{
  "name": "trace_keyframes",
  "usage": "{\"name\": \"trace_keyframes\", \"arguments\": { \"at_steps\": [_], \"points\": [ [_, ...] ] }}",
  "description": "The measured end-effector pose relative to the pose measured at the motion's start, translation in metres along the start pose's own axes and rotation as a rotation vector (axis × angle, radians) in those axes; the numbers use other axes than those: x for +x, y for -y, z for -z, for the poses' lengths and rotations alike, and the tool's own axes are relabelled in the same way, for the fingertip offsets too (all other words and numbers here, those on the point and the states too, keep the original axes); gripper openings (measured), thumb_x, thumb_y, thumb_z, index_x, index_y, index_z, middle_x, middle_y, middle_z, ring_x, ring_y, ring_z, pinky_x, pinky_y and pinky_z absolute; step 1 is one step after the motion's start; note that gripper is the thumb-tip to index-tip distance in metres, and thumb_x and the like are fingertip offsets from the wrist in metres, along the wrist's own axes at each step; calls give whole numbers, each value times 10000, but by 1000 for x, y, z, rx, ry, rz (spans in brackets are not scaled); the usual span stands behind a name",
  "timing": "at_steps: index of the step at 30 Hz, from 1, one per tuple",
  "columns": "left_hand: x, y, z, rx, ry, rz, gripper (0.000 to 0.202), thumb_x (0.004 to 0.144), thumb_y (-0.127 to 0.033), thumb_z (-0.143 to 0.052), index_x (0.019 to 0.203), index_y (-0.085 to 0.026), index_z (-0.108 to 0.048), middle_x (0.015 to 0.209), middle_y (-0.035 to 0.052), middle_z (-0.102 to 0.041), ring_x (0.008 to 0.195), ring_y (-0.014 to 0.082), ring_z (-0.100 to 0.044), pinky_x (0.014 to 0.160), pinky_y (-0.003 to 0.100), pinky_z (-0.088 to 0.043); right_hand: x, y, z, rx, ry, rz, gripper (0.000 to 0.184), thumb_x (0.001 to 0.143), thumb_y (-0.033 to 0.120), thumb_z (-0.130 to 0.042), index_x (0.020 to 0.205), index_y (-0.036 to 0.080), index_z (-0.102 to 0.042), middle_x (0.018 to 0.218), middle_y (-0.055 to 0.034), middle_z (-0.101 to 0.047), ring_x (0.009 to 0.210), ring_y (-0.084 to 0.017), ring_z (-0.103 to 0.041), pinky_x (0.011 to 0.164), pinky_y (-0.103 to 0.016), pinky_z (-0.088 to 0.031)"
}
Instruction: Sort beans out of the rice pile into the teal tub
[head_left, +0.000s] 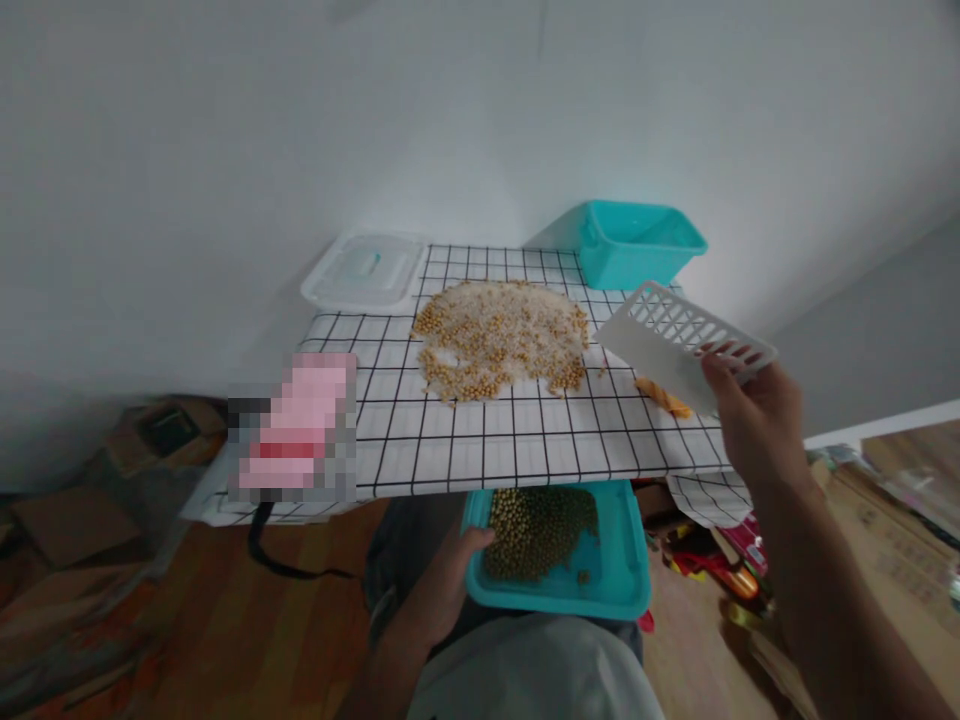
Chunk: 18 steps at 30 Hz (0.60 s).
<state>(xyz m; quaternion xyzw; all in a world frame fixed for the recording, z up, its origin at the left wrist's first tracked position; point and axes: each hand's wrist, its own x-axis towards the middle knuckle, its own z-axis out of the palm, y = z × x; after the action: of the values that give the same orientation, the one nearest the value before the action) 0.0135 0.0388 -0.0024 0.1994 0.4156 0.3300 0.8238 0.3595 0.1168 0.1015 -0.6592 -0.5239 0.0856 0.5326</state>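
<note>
the flat white plastic scoop with a slotted edge (660, 350) is in the right hand's (761, 405) grasp, above the white, black-gridded tablecloth (480, 445). the left hand (454, 565) grips a rectangular turquoise plastic tub (624, 560) of round yellow-brown beans (532, 535) by the table's front edge. mid-table spreads a pale grain-and-bean heap (510, 330).

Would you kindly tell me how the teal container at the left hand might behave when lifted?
The teal container is probably stiff, given its moulded shape. It may dip leftward, since the beans lie mostly there; loose and round, they could roll.
</note>
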Motion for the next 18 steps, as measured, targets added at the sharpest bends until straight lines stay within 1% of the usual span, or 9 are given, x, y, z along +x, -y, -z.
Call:
{"name": "trace_keyframes", "arguments": {
  "at_steps": [3, 5, 7, 10, 13, 16, 18],
  "points": [
    [-2, -2, -4, 19, -49, 25, 348, 873, -316, -615, 1188, -189, -695, 1128, 84, -780, 1217, 332, -615, 1027, 444, -450, -19, 11, 3, -210, -97, -40, 300, 898, 469, -613, 1039, 215, -689, 969, -63, -724, 830, -216, -666, 767, -371, -512],
    [-3, -5, -8, 33, -73, 37, 387, 862, -317, -628, 1220, -180, -677, 1094, 90, -788, 1181, 340, -636, 994, 447, -470, -34, 18, 2, -315, -112, -35, 300, 911, 462, -593, 1036, 205, -686, 953, -83, -719, 809, -233, -663, 725, -369, -493],
    [-4, -9, -11, 24, -67, 39, 415, 860, -308, -623, 1253, -180, -658, 1057, 82, -795, 1131, 330, -664, 967, 434, -486, -47, 22, -2, -362, -133, -33, 297, 928, 452, -565, 1015, 191, -675, 907, -95, -706, 788, -243, -654, 698, -367, -476],
    [-3, -14, -16, 25, -60, 33, 385, 845, -283, -623, 1216, -198, -681, 1000, 58, -805, 1054, 307, -694, 913, 396, -514, -59, 23, -12, -336, -138, -33, 284, 942, 430, -542, 991, 175, -655, 854, -98, -685, 776, -248, -638, 694, -366, -469],
    [-2, -14, -16, 23, -52, 30, 348, 835, -261, -621, 1165, -194, -707, 971, 62, -807, 1035, 309, -699, 883, 391, -528, -68, 25, -20, -259, -111, -24, 283, 954, 401, -527, 1024, 154, -647, 939, -121, -686, 886, -264, -644, 774, -384, -481],
    [0, -9, -12, -7, -31, 53, 364, 865, -284, -603, 1202, -179, -688, 1072, 80, -793, 1117, 310, -673, 949, 413, -503, -77, 32, -27, -216, -105, -33, 283, 963, 392, -520, 1041, 153, -651, 1003, -135, -679, 967, -273, -638, 859, -407, -477],
    [-1, -6, -10, 2, -40, 53, 359, 875, -303, -606, 1196, -167, -691, 1114, 90, -783, 1150, 309, -659, 993, 417, -478, -85, 38, -30, -194, -81, -47, 278, 965, 384, -520, 1064, 163, -655, 1020, -134, -680, 983, -274, -638, 864, -402, -480]
  ]
}}
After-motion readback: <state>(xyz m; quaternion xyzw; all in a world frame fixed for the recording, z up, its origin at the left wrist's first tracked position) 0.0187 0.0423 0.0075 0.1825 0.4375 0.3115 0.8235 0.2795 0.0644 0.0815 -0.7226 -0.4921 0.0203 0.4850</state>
